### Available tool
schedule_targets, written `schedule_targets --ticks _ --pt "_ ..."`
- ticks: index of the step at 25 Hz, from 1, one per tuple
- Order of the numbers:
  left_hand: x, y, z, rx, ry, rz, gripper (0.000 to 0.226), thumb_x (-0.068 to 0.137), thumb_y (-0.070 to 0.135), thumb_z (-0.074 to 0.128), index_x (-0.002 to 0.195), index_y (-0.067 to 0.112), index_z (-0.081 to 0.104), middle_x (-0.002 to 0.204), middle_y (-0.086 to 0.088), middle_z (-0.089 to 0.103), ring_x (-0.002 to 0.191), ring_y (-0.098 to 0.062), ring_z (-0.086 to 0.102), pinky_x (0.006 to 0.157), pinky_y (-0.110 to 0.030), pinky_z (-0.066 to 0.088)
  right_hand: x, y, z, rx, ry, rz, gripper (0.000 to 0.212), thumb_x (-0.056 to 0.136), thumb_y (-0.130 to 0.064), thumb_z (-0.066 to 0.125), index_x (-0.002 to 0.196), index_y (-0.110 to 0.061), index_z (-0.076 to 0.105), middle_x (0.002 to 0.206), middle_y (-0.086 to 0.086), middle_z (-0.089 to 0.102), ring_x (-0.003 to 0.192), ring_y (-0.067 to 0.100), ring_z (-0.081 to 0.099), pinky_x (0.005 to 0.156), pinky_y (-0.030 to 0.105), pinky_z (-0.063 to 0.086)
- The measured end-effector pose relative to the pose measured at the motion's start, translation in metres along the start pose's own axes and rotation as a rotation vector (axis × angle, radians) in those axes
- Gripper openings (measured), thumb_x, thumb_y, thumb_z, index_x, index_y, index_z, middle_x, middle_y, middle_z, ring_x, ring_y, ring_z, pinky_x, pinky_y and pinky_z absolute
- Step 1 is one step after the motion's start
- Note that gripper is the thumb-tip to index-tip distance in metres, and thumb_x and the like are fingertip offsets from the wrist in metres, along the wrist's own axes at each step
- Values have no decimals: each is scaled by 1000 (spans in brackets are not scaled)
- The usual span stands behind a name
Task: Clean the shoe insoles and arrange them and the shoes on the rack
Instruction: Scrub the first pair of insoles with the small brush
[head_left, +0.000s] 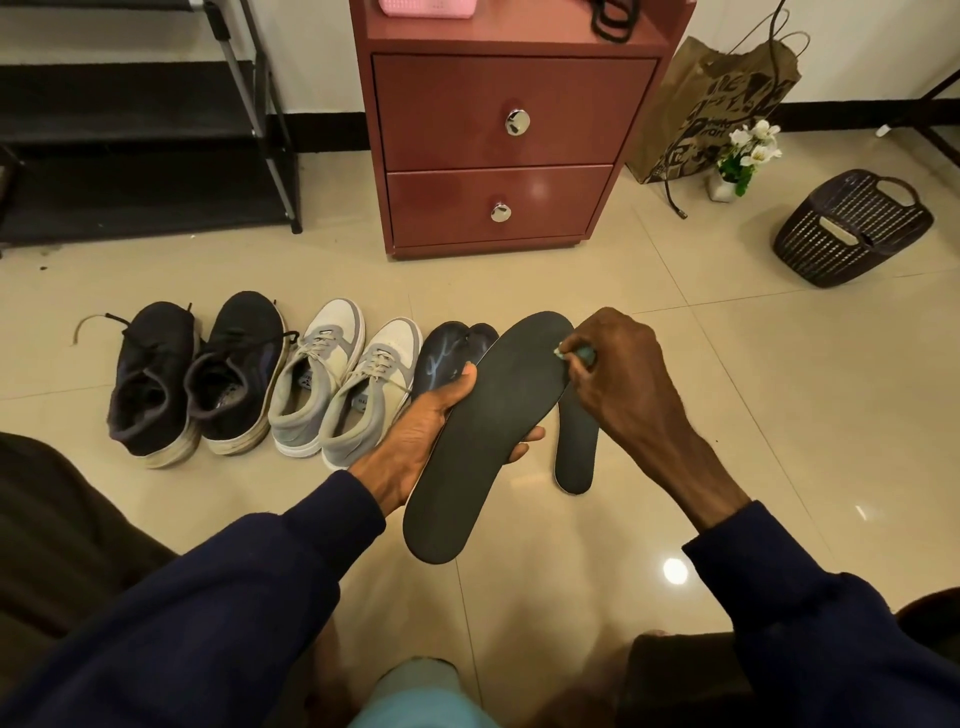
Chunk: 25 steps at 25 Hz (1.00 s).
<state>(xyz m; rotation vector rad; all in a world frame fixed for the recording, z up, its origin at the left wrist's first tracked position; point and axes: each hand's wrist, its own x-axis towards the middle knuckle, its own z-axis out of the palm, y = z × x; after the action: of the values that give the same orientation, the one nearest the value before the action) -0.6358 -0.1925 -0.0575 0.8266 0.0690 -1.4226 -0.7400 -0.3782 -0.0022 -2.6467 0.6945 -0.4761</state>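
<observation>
My left hand (421, 436) grips a long black insole (488, 431) from underneath, thumb on its left edge, holding it above the floor. My right hand (623, 374) pinches a small green-tipped tool, mostly hidden, against the insole's toe end. A second black insole (576, 452) lies on the tiles below. Two darker insoles (447, 353), one with pale blue marks, lie behind my left hand. A pair of black sneakers (192, 379) and a pair of grey-and-white sneakers (343, 384) stand in a row at the left. The black shoe rack (130, 130) stands at the back left.
A red two-drawer cabinet (504, 145) stands straight ahead on the tiled floor. A brown paper bag (717, 114), a small pot of white flowers (743, 161) and a dark woven basket (852, 228) sit to the right. A pink object rests on the cabinet top.
</observation>
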Motion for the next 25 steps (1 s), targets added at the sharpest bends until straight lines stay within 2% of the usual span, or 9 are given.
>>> schedule_targets --ticks 2,5,6,10,15,18,20,23,25 --pt "-2 3 1 -3 8 14 59 106 49 48 140 2 59 139 -28 60 122 -44 60 99 -51 52 -9 -12 7 46 -67 -60 12 81 -4 75 91 -11 78 96 7 70 85 23 65 76 27 53" --pt "-4 3 5 18 67 50 53 104 45 52 137 5 62 127 -22 69 97 -36 73 81 -49 63 -24 -37 16 83 -426 -155 14 83 -10 77 95 -16 80 98 0 69 81 11 60 65 8 43" --pt "-4 3 6 26 76 61 54 104 45 51 139 5 60 127 -22 69 98 -36 73 82 -50 63 -20 -35 15 71 -413 -151 14 83 -10 76 94 -17 80 98 0 69 80 11 62 65 11 46" --pt "-3 4 8 1 33 49 64 105 52 45 143 0 54 137 -29 61 116 -44 65 104 -51 50 -5 -5 1 5 -48 1 12 81 -6 74 89 -14 78 96 5 69 85 21 65 77 34 55" --pt "-2 5 7 38 65 104 61 106 49 46 141 0 56 131 -28 65 106 -41 71 100 -54 51 -15 -22 10 99 -261 -121 11 82 -10 79 90 -17 80 95 1 70 81 15 64 71 21 50" --pt "-1 4 6 43 34 107 64 105 49 45 139 -4 56 133 -33 61 114 -45 67 103 -51 52 -3 -3 5 90 -22 -58 11 81 -8 78 90 -13 79 94 5 70 82 20 66 76 33 57" --pt "0 5 3 101 30 149 59 104 45 49 140 -2 56 132 -34 62 117 -47 64 103 -53 53 -4 5 6 157 89 -14 12 81 -6 78 92 -11 78 94 5 70 81 18 66 75 35 58" --pt "1 10 0 192 97 220 47 106 37 52 132 -1 62 120 -33 68 100 -44 71 85 -50 62 -15 -8 15 270 91 -58 12 81 -5 79 91 -11 78 93 2 70 80 11 65 73 17 54" --pt "4 16 -4 214 244 293 37 104 33 56 121 3 68 106 -23 75 81 -32 76 68 -38 64 -23 -22 19 391 -73 -68 11 81 -9 80 92 -13 80 94 -1 70 82 10 65 72 13 53"
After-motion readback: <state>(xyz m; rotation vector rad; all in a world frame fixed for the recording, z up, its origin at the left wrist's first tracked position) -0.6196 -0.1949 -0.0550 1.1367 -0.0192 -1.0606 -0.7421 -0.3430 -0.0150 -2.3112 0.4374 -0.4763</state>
